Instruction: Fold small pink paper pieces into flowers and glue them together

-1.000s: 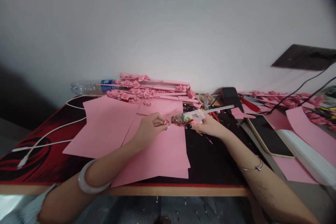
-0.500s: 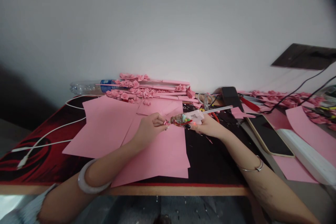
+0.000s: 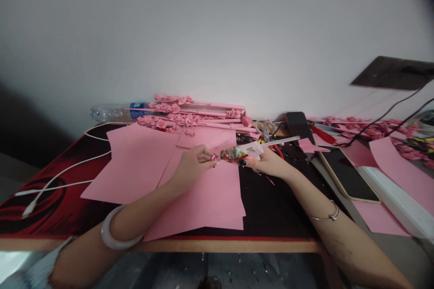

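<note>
My right hand (image 3: pixel 267 162) is wrapped round a white glue gun (image 3: pixel 255 149), its front covered in colourful decoration. A pale glue stick (image 3: pixel 281 141) juts from its back end, and a small red light glows on it. The gun's tip points left, to the fingers of my left hand (image 3: pixel 196 162). Those fingers are closed in a pinch on a small pink paper piece (image 3: pixel 214 157), close by the tip; whether they touch I cannot tell. Beneath my left hand lie large pink paper sheets (image 3: pixel 203 207).
Pink paper flower stems (image 3: pixel 217 113) lie along the wall beside a plastic bottle (image 3: pixel 113 113). At right are a phone (image 3: pixel 349 174), a white box-like bar (image 3: pixel 393 198), a red-handled tool (image 3: pixel 323 134) and more pink flowers (image 3: pixel 366 128). White cables (image 3: pixel 68 160) cross the mat's left side.
Hardly anything differs. Both hands keep their places, with the glue gun's tip still close to the pink paper piece.
</note>
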The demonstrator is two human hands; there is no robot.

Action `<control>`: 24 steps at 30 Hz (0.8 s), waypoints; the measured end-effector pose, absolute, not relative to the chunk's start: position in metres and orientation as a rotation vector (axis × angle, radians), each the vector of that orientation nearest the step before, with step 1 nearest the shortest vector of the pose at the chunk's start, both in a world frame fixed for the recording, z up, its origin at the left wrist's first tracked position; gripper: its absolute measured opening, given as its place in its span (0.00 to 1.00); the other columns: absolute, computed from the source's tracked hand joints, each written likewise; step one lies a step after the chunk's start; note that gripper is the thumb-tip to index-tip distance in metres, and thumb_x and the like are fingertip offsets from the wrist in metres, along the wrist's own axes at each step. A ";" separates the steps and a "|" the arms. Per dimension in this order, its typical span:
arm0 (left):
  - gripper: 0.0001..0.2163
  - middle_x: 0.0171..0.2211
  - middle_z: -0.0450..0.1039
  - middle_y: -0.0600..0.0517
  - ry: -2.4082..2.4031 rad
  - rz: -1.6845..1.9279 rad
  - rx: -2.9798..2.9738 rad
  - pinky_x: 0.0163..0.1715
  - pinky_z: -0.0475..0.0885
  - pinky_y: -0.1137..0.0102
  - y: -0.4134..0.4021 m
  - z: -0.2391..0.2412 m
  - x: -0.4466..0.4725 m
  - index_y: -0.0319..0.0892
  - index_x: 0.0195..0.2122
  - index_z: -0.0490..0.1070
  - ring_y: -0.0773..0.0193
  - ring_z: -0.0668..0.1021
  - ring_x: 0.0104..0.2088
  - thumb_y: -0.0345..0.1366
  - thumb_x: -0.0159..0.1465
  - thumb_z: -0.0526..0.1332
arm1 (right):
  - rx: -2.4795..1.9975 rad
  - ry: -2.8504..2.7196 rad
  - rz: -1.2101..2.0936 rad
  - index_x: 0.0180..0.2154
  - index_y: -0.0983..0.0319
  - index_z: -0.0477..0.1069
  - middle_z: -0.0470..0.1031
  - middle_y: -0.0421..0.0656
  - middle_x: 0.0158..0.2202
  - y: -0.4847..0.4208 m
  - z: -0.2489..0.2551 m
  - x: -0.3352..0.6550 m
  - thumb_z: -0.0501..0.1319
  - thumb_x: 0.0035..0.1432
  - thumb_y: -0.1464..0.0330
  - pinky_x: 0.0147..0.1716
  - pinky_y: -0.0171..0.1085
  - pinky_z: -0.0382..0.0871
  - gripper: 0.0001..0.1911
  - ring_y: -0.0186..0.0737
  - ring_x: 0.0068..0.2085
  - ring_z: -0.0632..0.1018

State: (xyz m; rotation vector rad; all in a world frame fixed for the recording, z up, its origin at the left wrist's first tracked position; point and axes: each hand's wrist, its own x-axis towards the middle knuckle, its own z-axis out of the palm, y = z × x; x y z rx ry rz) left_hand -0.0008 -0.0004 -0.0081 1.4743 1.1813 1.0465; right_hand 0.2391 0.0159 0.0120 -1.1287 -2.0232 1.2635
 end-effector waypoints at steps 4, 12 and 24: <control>0.05 0.29 0.77 0.52 1.172 1.040 1.458 0.34 0.74 0.69 0.000 -0.009 -0.001 0.41 0.26 0.67 0.62 0.79 0.32 0.31 0.50 0.64 | -1.134 -2.012 1.268 0.34 0.63 0.65 0.57 0.33 0.19 0.014 0.015 0.239 0.59 0.54 0.60 0.15 0.27 0.55 0.12 0.27 0.18 0.60; 0.06 0.27 0.77 0.52 1.185 1.029 1.464 0.31 0.74 0.70 0.000 -0.011 -0.001 0.41 0.26 0.67 0.62 0.79 0.31 0.33 0.51 0.64 | -1.137 -2.006 1.233 0.33 0.63 0.65 0.57 0.33 0.19 0.014 0.014 0.238 0.59 0.53 0.60 0.16 0.28 0.56 0.12 0.28 0.18 0.60; 0.09 0.26 0.76 0.52 1.136 0.992 1.348 0.33 0.75 0.69 0.000 -0.005 0.000 0.40 0.27 0.67 0.65 0.78 0.29 0.35 0.49 0.67 | -1.242 -2.101 0.828 0.42 0.64 0.70 0.69 0.40 0.25 0.016 0.017 0.240 0.58 0.54 0.60 0.24 0.32 0.62 0.17 0.35 0.25 0.68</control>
